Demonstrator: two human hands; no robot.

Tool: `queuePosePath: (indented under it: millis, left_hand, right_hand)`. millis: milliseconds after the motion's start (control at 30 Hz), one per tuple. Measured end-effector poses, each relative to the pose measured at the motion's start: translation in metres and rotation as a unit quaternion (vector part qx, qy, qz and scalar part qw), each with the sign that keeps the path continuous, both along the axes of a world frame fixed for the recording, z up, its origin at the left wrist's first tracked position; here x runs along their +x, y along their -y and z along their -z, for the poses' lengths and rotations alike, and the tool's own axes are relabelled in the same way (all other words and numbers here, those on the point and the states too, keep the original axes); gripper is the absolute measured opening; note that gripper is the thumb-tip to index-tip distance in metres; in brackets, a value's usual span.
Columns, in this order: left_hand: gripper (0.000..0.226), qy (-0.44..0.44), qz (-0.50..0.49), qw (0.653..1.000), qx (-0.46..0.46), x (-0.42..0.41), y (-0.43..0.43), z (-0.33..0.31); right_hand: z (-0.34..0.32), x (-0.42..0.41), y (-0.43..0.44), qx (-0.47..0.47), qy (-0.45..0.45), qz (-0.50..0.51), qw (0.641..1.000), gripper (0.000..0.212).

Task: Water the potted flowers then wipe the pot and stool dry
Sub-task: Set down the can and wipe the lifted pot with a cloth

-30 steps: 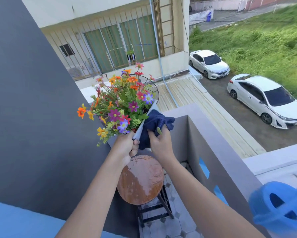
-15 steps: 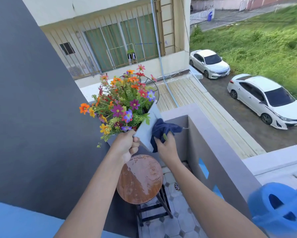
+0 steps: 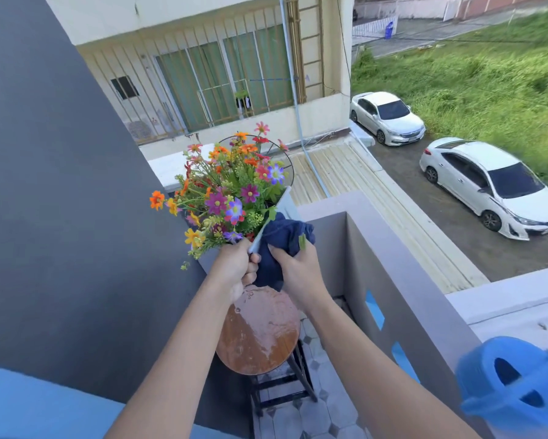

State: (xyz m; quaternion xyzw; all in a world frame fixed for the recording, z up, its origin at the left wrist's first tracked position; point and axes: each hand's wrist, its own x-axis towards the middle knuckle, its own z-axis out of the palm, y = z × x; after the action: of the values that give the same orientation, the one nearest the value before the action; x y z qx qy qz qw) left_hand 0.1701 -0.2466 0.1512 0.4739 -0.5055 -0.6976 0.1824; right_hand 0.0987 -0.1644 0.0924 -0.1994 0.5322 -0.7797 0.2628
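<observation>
My left hand [image 3: 236, 267] grips the near rim of a pale grey pot [image 3: 287, 202] and holds it lifted and tilted above the stool. Colourful flowers [image 3: 228, 191] spill from it toward the left. My right hand [image 3: 298, 270] presses a dark blue cloth [image 3: 282, 239] against the pot's side, covering most of that wall. Below both hands stands a round wooden stool [image 3: 260, 331] whose seat glistens with water; its dark legs show underneath.
A blue watering can [image 3: 513, 381] sits blurred at the lower right on the balcony ledge. A grey parapet wall [image 3: 393, 264] runs along the right, a dark wall [image 3: 60, 185] on the left. Tiled floor [image 3: 317, 416] lies under the stool. Cars are parked far below.
My right hand has slid the cloth back down the pot's side toward the left hand after reaching higher half a second ago. The pot stays lifted in my left hand.
</observation>
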Motion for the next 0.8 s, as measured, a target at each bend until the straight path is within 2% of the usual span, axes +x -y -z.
queuePosePath:
  millis: [133, 300, 500, 667, 767, 800]
  left_hand:
    - [0.02, 0.029, 0.025, 0.998, -0.044, 0.002, -0.002, 0.002]
    - [0.014, 0.041, 0.053, 0.997, -0.038, 0.01, -0.001, 0.003]
    - [0.013, 0.039, 0.084, 0.995, -0.022, 0.017, -0.004, -0.008]
    - [0.012, 0.029, 0.081, 0.996, -0.021, 0.018, 0.001, -0.017]
    - [0.025, -0.003, 0.066, 0.998, -0.002, 0.015, 0.003, -0.021]
    - [0.028, -0.011, 0.056, 0.998, 0.003, 0.014, 0.004, -0.022]
  right_hand:
    - [-0.012, -0.008, 0.001, -0.015, 0.088, 0.09, 0.992, 0.012]
    - [-0.033, -0.042, 0.003, -0.061, 0.156, 0.166, 0.972, 0.015]
    - [-0.011, -0.063, -0.009, 0.067, 0.03, 0.166, 0.983, 0.013]
    - [0.022, -0.044, -0.012, 0.099, -0.01, 0.155, 0.983, 0.005]
    - [0.029, -0.022, -0.009, 0.098, -0.069, 0.118, 0.986, 0.008]
    - [0.027, -0.015, -0.009, 0.099, -0.096, 0.102, 0.985, 0.016]
